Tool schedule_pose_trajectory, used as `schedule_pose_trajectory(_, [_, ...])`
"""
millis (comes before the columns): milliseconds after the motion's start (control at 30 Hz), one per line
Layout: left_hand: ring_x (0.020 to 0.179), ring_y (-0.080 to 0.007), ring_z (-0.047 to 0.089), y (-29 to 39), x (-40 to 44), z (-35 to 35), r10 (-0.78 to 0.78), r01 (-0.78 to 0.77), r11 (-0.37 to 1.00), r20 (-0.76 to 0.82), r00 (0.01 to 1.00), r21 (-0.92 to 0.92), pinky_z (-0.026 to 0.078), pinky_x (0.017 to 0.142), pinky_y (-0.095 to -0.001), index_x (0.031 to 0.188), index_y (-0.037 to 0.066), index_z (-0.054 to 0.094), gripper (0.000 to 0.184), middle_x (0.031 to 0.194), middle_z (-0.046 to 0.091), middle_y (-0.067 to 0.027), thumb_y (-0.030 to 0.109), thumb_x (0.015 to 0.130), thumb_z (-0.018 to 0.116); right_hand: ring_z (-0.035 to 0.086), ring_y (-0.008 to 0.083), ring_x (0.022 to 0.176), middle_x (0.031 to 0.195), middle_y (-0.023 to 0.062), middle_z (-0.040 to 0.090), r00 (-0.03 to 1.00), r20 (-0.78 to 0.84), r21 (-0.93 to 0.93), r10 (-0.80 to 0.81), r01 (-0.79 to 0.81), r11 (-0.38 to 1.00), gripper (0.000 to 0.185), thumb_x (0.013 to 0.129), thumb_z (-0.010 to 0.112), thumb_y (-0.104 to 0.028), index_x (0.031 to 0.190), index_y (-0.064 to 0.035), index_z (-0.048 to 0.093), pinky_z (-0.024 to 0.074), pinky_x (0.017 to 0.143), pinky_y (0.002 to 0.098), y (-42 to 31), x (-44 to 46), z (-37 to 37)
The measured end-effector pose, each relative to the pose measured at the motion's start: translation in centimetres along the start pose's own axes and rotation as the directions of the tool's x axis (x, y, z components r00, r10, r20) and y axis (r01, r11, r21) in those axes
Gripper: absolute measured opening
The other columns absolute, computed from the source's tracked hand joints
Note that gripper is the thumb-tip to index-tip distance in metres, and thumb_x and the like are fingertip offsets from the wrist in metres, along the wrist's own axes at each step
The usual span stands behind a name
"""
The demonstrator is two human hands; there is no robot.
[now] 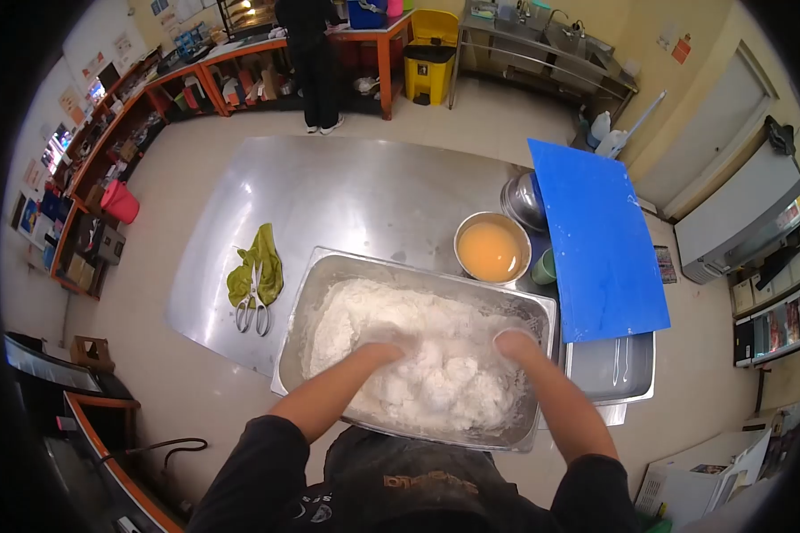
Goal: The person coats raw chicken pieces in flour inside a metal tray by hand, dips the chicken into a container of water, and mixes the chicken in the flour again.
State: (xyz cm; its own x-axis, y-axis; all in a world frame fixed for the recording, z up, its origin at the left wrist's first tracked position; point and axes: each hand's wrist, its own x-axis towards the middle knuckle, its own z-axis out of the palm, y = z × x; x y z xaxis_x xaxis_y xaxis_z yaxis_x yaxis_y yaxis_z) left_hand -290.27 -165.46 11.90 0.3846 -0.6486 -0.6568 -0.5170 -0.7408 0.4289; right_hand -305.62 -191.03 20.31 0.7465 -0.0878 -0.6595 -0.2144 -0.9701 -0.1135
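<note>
A deep steel pan full of white flour stands at the table's near edge, right in front of me. Inside it, my left hand is sunk among the flour near the middle. My right hand is in the flour close to the pan's right wall. Both hands are coated white and smeared by motion, so their fingers cannot be made out. A lumpy mound of flour lies between and below them. Just behind the pan sits a round metal pot of cloudy orange liquid.
Scissors lie on a green cloth to the left on the steel table. At right, a blue board partly covers another steel pan. Metal bowls and a green cup stand beside it. A person stands behind.
</note>
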Motion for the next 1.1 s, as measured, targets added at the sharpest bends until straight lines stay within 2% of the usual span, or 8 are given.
schedule_pose_trajectory(133, [0.126, -0.0274, 0.044, 7.8, -10.7, -4.9, -0.169, 0.174, 0.983, -0.076, 0.983, 0.064, 0.031, 0.105, -0.0394, 0.127, 0.012, 0.054, 0.057, 0.132, 0.051, -0.0125, 0.049, 0.090, 0.031, 0.055, 0.0352, 0.113, 0.124, 0.0187, 0.056, 0.870, -0.221, 0.241, 0.441, -0.390, 0.889, 0.044, 0.088, 0.046, -0.033, 0.121, -0.0056, 0.056, 0.0455, 0.090, 0.0414, -3.9, -0.5, 2.9])
schedule_pose_trajectory(300, [0.126, -0.0237, 0.044, 5.3, -9.8, -2.9, -0.135, 0.154, 0.971, 0.111, 0.985, -0.185, 0.032, 0.104, -0.0364, 0.127, 0.015, 0.055, 0.056, 0.132, 0.053, -0.0100, 0.053, 0.091, 0.034, 0.054, 0.0326, 0.114, 0.129, 0.0151, 0.054, 0.969, 0.241, 0.251, -0.053, -0.009, 0.968, 0.054, 0.091, 0.041, -0.044, 0.127, -0.0052, 0.053, 0.0411, 0.098, 0.0362, -2.4, 0.8, 7.2])
schedule_pose_trajectory(433, [0.127, -0.0219, 0.043, 4.8, -10.5, -1.4, -0.144, 0.359, 0.675, 0.362, 0.921, -0.645, 0.032, 0.104, -0.0360, 0.130, 0.017, 0.053, 0.056, 0.134, 0.052, -0.0086, 0.054, 0.091, 0.035, 0.053, 0.0275, 0.115, 0.127, 0.0124, 0.056, 0.955, 0.295, 0.898, 0.005, -0.280, 0.339, 0.054, 0.092, 0.038, -0.044, 0.127, -0.0049, 0.053, 0.0381, 0.100, 0.0335, -6.7, -4.4, 5.7])
schedule_pose_trajectory(600, [0.118, -0.0251, 0.050, 7.6, -11.0, -2.3, 0.039, 0.299, 0.435, 0.350, 0.936, -0.849, 0.034, 0.101, -0.0364, 0.136, 0.011, 0.044, 0.062, 0.129, 0.054, -0.0073, 0.053, 0.091, 0.041, 0.051, 0.0199, 0.117, 0.123, 0.0081, 0.059, 0.982, 0.140, 0.945, -0.123, -0.170, -0.281, 0.054, 0.095, 0.034, -0.044, 0.127, -0.0046, 0.053, 0.0331, 0.103, 0.0296, -11.1, -5.1, 2.6])
schedule_pose_trajectory(833, [0.124, -0.0247, 0.042, 5.1, -10.6, -2.3, 0.345, -0.167, 0.697, 0.123, 0.930, -0.697, 0.034, 0.103, -0.0389, 0.139, 0.008, 0.038, 0.062, 0.136, 0.044, -0.0108, 0.045, 0.090, 0.051, 0.057, 0.0191, 0.107, 0.115, 0.0052, 0.061, 0.922, -0.386, 0.867, -0.006, 0.365, 0.339, 0.047, 0.095, 0.038, -0.037, 0.124, -0.0036, 0.054, 0.0419, 0.096, 0.0338, -2.4, -6.8, 7.9])
schedule_pose_trajectory(933, [0.136, -0.0281, 0.029, 6.4, -11.9, -5.4, 0.263, -0.252, 0.614, -0.108, 0.959, -0.748, 0.025, 0.110, -0.0401, 0.141, 0.011, 0.035, 0.067, 0.147, 0.030, -0.0184, 0.055, 0.091, 0.040, 0.057, 0.0202, 0.106, 0.112, 0.0100, 0.061, 0.993, -0.108, 0.992, -0.052, 0.104, -0.067, 0.047, 0.095, 0.040, -0.037, 0.121, -0.0013, 0.056, 0.0434, 0.093, 0.0348, -2.3, -9.2, 2.5])
schedule_pose_trajectory(1033, [0.138, -0.0350, 0.023, 1.7, -2.8, -1.3, -0.213, 0.135, 0.812, -0.075, 0.974, -0.567, 0.021, 0.112, -0.0415, 0.144, 0.012, 0.030, 0.076, 0.149, 0.024, -0.0214, 0.063, 0.088, 0.036, 0.055, 0.0257, 0.113, 0.118, 0.0179, 0.059, 0.893, -0.347, 0.660, 0.287, 0.015, 0.751, 0.054, 0.093, 0.040, -0.044, 0.120, 0.0001, 0.056, 0.0403, 0.097, 0.0377, -0.8, -4.0, 5.5])
schedule_pose_trajectory(1100, [0.134, -0.0348, 0.031, -0.4, 2.9, 1.2, -0.292, 0.259, 0.913, -0.063, 0.954, -0.316, 0.025, 0.111, -0.0413, 0.145, 0.018, 0.028, 0.061, 0.147, 0.029, -0.0207, 0.037, 0.090, 0.047, 0.051, 0.0300, 0.118, 0.123, 0.0234, 0.054, 0.842, -0.106, 0.803, 0.529, -0.241, 0.545, 0.060, 0.092, 0.037, -0.050, 0.119, 0.0000, 0.057, 0.0381, 0.098, 0.0405, -4.9, -1.4, -0.2])
